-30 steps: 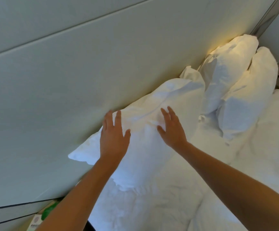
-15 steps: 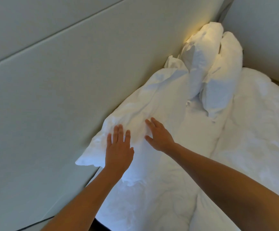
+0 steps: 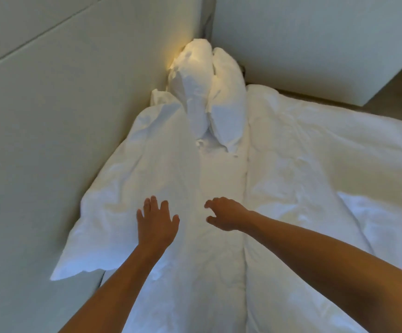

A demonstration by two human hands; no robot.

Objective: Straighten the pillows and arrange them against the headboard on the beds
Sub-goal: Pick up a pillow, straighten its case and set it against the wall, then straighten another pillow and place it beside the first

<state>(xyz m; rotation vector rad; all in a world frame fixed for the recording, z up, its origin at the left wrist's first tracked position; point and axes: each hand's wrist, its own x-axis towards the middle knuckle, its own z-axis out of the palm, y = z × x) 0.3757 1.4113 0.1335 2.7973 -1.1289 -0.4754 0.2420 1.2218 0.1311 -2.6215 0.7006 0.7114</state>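
Your left hand (image 3: 157, 223) is lying flat, fingers spread, palm down on the near pillow (image 3: 132, 188). Nothing gripped: the grip is loose and wide, just pressing or resting on the fabric.

Your right hand (image 3: 226, 213) is hovering or lightly touching the sheet just right of that pillow, fingers curled down in a loose claw. Grip is not closed on anything; can't tell whether the fingertips are actually contacting the cloth.

The near pillow is lying long along the headboard (image 3: 50, 140), its left edge touching the panel, its near corner sticking out toward you past the bed edge. It's wrinkled and sagging, more flat than upright.

Two more pillows are sitting at the far end in the corner: the far left pillow (image 3: 192, 82) is leaning on the headboard, the far right pillow (image 3: 228, 102) is pressing against it side by side. Both are standing roughly upright, tilted, with their lower ends meeting on the sheet. Warm light is hitting the top of the left one.

A small white corner of fabric (image 3: 157, 97) is poking up between the near pillow and the far pair; can't tell what it belongs to.

The duvet (image 3: 327, 164) is bunching to your right, rumpled, covering most of the bed, its edge running alongside the strip of sheet (image 3: 221, 169) between your hands and the far pillows.

A pale wall panel (image 3: 315, 44) is closing off the far side of the bed.
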